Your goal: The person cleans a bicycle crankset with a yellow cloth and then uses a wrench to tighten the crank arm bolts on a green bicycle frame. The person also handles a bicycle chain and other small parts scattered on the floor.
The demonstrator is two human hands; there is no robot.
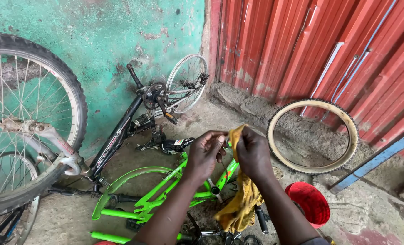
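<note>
While the green bike frame lies below, left hand & right hand sit close together, both pinching a yellow rag; red bowl nearby.

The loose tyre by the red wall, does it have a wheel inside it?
No, the loose tyre leans against the red wall as a bare ring, with only ground and wall showing through its middle.

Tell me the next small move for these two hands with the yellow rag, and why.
Probably keep rubbing the small part pinched in the left hand with the yellow rag. The right hand grips the rag's top right against those fingertips, the cloth hanging over the green bicycle frame. The part itself is too small to identify.
</note>
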